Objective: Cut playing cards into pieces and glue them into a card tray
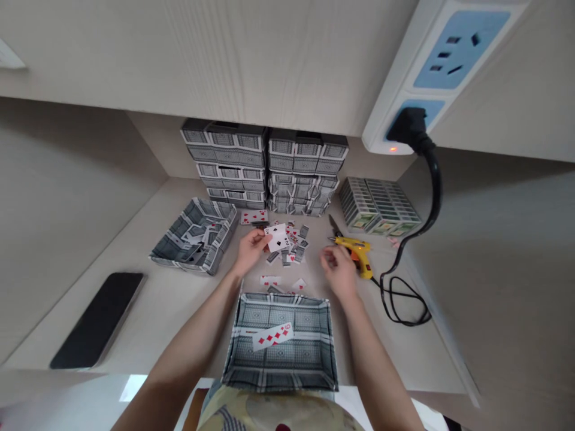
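My left hand [252, 250] pinches a playing card [277, 237], a two of a black suit, face up over the scattered card pieces. My right hand [338, 268] is just left of a yellow glue gun [360, 251], its fingers loosely curled and apart, with nothing visible in them. The glue gun lies on the desk with its nozzle pointing left. Between my forearms, nearest me, stands an open box made of playing cards [309, 344]. A cut strip of a diamond card [272, 337] lies inside it. Small cut card pieces [296, 245] lie between my hands.
Another open card box [193, 233] with card pieces stands left, near a black phone [96, 320]. Stacked card boxes [269, 167] line the back, with card decks [380, 206] at right. A black cord [435, 191] hangs from the power strip [435, 72]; a dark blade [334, 225] lies by the gun.
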The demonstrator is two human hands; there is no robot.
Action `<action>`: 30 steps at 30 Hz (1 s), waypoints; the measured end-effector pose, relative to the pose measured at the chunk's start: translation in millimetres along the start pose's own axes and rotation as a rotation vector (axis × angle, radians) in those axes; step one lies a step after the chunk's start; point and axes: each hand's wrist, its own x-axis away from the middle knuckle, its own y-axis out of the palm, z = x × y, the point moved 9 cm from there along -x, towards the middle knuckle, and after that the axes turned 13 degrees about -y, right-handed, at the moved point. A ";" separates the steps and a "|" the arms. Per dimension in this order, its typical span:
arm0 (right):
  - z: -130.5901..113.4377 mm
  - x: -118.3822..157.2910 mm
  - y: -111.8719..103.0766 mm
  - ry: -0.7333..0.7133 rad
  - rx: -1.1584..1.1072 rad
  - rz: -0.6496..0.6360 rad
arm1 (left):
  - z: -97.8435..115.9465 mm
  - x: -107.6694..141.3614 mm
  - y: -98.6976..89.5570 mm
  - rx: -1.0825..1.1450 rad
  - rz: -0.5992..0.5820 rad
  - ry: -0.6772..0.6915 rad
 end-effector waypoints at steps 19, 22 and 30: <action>-10.1 4.7 46.3 0.108 -0.219 -0.088 | -1.4 1.0 7.0 -0.042 -0.052 -0.028; 2.8 9.6 37.1 0.285 -0.343 0.059 | -0.3 1.5 7.0 -0.063 -0.048 -0.020; 5.5 16.2 64.0 0.568 -0.980 0.068 | -0.5 7.1 12.2 -0.171 -0.047 0.006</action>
